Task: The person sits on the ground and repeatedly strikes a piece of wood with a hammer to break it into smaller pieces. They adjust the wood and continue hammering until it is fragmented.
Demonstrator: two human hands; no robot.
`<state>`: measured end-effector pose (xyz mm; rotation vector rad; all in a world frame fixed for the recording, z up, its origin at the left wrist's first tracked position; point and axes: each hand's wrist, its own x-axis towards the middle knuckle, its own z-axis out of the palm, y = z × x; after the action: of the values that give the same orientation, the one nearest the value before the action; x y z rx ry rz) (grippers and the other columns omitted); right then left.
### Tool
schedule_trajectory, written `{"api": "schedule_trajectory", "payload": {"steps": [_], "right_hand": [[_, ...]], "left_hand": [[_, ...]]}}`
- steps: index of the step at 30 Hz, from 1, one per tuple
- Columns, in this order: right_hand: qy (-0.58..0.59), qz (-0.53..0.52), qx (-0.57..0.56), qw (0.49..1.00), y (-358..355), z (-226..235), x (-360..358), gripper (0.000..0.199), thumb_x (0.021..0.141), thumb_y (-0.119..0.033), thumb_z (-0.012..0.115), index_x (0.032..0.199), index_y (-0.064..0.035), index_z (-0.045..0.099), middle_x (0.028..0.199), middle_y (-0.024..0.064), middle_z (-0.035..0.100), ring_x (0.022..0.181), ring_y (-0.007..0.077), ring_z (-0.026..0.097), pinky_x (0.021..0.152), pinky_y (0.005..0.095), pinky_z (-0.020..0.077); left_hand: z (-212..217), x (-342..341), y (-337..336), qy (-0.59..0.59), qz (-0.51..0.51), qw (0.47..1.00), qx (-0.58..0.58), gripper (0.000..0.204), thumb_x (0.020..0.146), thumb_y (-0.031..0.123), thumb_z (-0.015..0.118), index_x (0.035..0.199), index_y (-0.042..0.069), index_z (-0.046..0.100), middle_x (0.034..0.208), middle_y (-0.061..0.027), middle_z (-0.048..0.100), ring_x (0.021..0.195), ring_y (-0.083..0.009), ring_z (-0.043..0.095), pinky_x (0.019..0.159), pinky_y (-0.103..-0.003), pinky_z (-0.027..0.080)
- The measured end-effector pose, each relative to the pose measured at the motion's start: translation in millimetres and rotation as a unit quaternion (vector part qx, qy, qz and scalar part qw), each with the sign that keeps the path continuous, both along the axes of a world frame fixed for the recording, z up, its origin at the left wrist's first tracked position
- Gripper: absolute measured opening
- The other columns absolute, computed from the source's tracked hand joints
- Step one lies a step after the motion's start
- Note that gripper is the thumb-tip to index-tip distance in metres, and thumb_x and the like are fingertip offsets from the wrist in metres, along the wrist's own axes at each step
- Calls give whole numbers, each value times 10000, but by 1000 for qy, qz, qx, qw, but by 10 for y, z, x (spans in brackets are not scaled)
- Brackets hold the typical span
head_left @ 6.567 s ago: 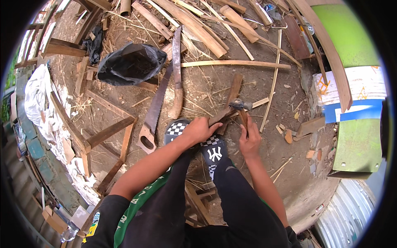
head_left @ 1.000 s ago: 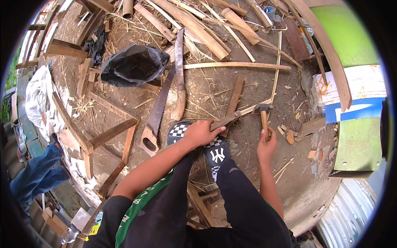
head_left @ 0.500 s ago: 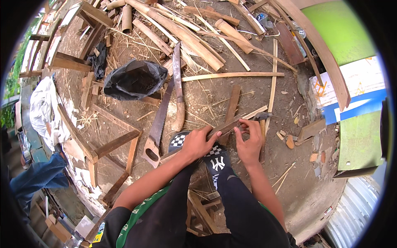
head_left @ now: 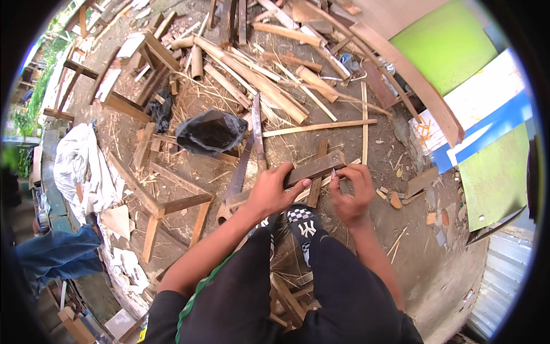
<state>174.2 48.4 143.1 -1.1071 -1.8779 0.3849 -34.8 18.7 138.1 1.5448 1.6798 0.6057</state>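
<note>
Turned up since half a second ago, the wooden bar [head_left: 314,167] now shows a broader brown face, and the right hand [head_left: 350,195] has let go of the hammer it gripped a second ago. Bare, dusty ground [head_left: 424,246] spreads under everything, strewn with straw and chips. At the right stand a smooth, flat green panel [head_left: 441,54] and a ridged metal sheet [head_left: 501,281]; at the left, blue denim [head_left: 60,249], not there in the oldest frame, hangs near crumpled white cloth [head_left: 80,163]. Round bamboo [head_left: 258,80] lies across the litter of split strips. A glossy, wrinkled black plastic bag [head_left: 200,144] gapes beside a rusty long blade [head_left: 257,126] and a toothed saw [head_left: 239,169]. Above the checkered shoes [head_left: 301,214], the bar slants, its squared end toward the right hand. The left hand [head_left: 274,192] clasps it, thumb along one side. The right thumb and forefinger pinch a small slim piece [head_left: 334,172] beside that end, too tiny to identify.
</note>
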Motion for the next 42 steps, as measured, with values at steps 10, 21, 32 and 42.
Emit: {"api": "schedule_trajectory", "payload": {"steps": [10,21,32,42], "right_hand": [[42,87,154,983,-452,2753,-196,247,809,23,798,1007,-34,663,960,96,646,769,227,652,621,328,528],[272,-10,244,931,-1496,3338,-818,224,881,83,702,1077,-8,642,988,110,647,783,206,664,615,297,537],[169,-28,181,968,-1268,2584,-692,178,941,65,639,1105,19,585,1013,162,604,826,287,663,685,351,563],[162,-57,-12,985,-905,2526,-9,143,1032,-132,603,1065,-16,680,913,55,667,783,104,647,602,263,537]], "left_hand": [[2902,-471,-542,136,-35,943,301,507,894,461,758,907,-31,639,742,-222,636,706,-407,670,637,-473,528],[3586,-236,-1765,113,96,922,357,512,932,514,691,899,7,630,580,-205,610,639,-414,689,576,-479,540],[2674,-182,-1375,107,76,940,314,476,924,470,712,933,-2,649,601,-213,620,640,-428,674,588,-474,524],[2436,-229,-925,119,4,951,286,500,928,516,695,981,22,637,752,-211,689,746,-437,696,654,-495,553]]}}
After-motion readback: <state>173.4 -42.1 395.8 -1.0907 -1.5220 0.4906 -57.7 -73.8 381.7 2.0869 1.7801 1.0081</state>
